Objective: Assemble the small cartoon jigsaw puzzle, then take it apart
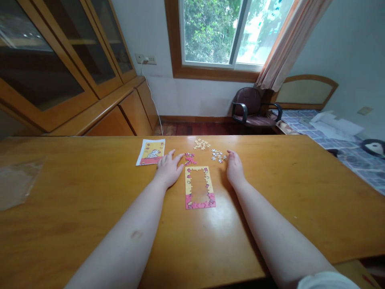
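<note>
A jigsaw puzzle border (188, 188), yellow above and pink below, lies on the table with bare wood inside it. Beyond it are three small heaps: pink pieces (189, 159), pale yellow pieces (201, 144) and white-and-grey pieces (217, 155). My left hand (169, 168) rests with fingers spread, its fingertips beside the pink heap and over the lower edge of a picture sheet (152, 149) that shows a white animal on yellow and pink. To the right of the white-and-grey heap, my right hand (235, 166) stands on its edge, and its fingers are mostly hidden from view.
The wooden table (90, 192) spans the view. A clear plastic bag (18, 180) lies at its left. Behind are a glass-door cabinet (93, 96), a plugged-in white cable (152, 94), an armchair (249, 102) and a bed (357, 148) with papers and a penguin toy.
</note>
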A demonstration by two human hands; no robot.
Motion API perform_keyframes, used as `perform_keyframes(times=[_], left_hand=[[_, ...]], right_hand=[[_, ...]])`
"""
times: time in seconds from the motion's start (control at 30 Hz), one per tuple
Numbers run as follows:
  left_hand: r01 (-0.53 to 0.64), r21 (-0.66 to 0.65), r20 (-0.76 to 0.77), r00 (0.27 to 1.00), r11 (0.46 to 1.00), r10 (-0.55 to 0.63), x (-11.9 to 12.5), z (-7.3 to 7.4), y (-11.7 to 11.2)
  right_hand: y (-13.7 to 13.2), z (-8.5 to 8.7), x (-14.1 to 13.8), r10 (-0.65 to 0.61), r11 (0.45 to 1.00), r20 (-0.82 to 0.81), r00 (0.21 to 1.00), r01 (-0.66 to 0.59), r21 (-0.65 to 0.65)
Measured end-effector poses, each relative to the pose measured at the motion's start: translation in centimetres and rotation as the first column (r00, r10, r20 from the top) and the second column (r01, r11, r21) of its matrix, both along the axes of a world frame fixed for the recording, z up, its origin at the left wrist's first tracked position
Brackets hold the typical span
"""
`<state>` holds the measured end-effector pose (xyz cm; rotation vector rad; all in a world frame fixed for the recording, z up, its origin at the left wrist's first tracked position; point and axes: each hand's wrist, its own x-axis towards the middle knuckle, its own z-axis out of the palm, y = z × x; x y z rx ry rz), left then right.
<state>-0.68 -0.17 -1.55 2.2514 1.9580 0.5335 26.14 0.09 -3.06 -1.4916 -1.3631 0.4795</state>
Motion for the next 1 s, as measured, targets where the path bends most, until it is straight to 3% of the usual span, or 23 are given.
perform_keyframes(times=[0.13, 0.3, 0.43, 0.6, 0.73, 1.0], left_hand=[[0.036, 0.044, 0.044, 0.998, 0.998, -0.038, 0.7, 0.0, 0.6], [0.187, 0.082, 0.042, 0.981, 0.979, -0.191, 0.9, 0.3, 1.5], [0.353, -0.031, -0.033, 0.935, 0.935, -0.354, 0.9, 0.4, 1.9], [0.414, -0.191, -0.096, 0.894, 0.890, -0.437, 1.1, 0.3, 2.4], [0.411, -0.244, -0.104, 0.889, 0.878, -0.445, 1.2, 0.4, 2.7], [0.304, -0.247, -0.103, 0.936, 0.920, -0.337, -0.8, 0.0, 2.4]], right_hand=[[0.2, -0.1, -0.1, 0.004, 1.000, -0.030, 1.000, -0.004, 0.004], [0.5, -0.3, -0.1, 0.004, 1.000, -0.023, 1.000, -0.004, 0.004], [0.6, -0.4, -0.1, 0.014, 1.000, -0.021, 1.000, -0.014, 0.006], [0.6, -0.6, 0.0, 0.019, 1.000, -0.027, 0.999, -0.019, 0.005], [0.6, -0.7, 0.0, 0.031, 0.999, -0.035, 0.999, -0.032, -0.009], [0.7, -0.6, 0.0, 0.039, 0.999, -0.037, 0.999, -0.040, -0.012]])
